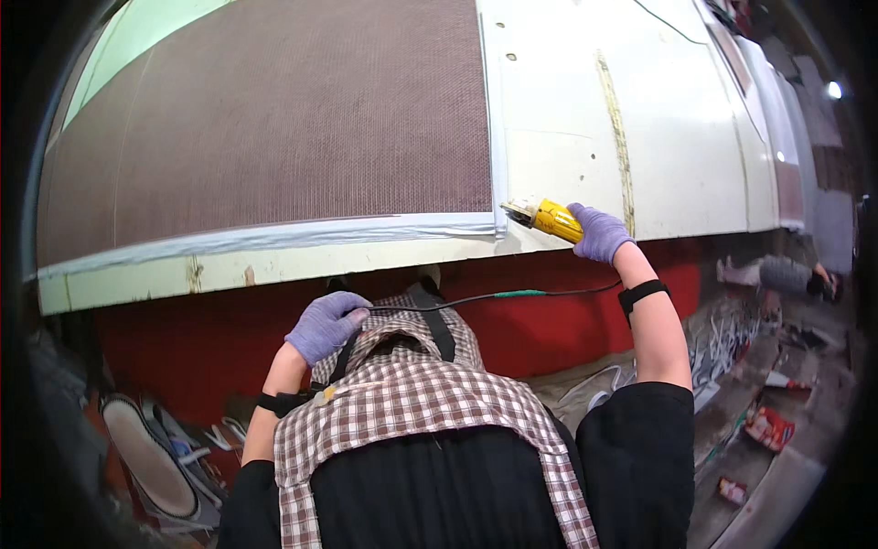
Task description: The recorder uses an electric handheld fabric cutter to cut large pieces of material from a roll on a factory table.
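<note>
My right hand (601, 234), in a purple glove, is wrapped round the yellow body of a corded electric rotary cutter (556, 220). Its metal head points left and rests by the right front corner of a brown woven-textured sheet (302, 110). A pale strip (302, 235) borders that sheet along its front and right edges. My left hand (329, 327), gloved alike, is closed on the black cord (457, 301) in front of my checked apron. The cord has a green-wrapped stretch and runs right toward my right forearm.
The sheet lies on a cream table (677, 137) with worn brownish seams and small holes. Below its front edge hangs red material (567, 320). A sole-shaped pad (151, 457) lies at lower left. White scraps (732, 343) and red packets (768, 428) lie on the floor at right.
</note>
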